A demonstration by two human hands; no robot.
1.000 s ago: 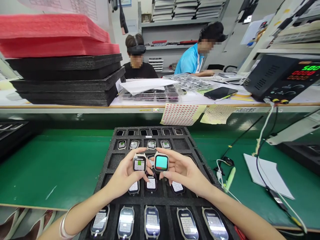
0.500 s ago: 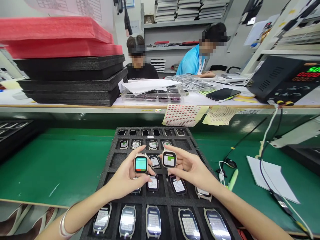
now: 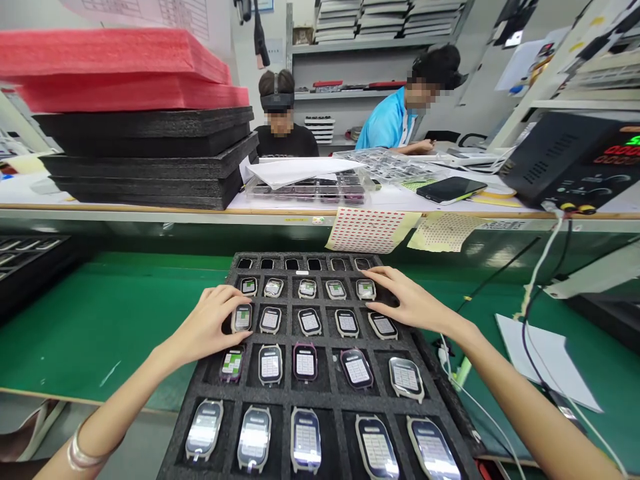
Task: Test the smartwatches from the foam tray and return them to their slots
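Note:
A black foam tray point(image 3: 435, 393) lies in front of me with rows of smartwatch bodies in its pockets, most with lit screens. My left hand point(image 3: 207, 327) rests at the tray's left side, its fingers curled on a watch point(image 3: 243, 318) in the leftmost pocket of the third row. My right hand point(image 3: 407, 300) lies at the right side, fingers stretched out, its fingertips on a watch point(image 3: 366, 289) at the right end of the second row. Both watches sit in their pockets.
The tray sits on a green mat point(image 3: 115, 327). Cables point(image 3: 530, 287), a green pen point(image 3: 463, 370) and white paper point(image 3: 545, 360) lie to the right. A raised shelf holds stacked black and red foam point(image 3: 140, 127), a phone point(image 3: 450, 189) and a power supply point(image 3: 575, 160). Two people sit behind.
Both hands held a watch up over the tray's middle; now they have spread apart and lowered, and the watches sit in pockets at the left and right sides.

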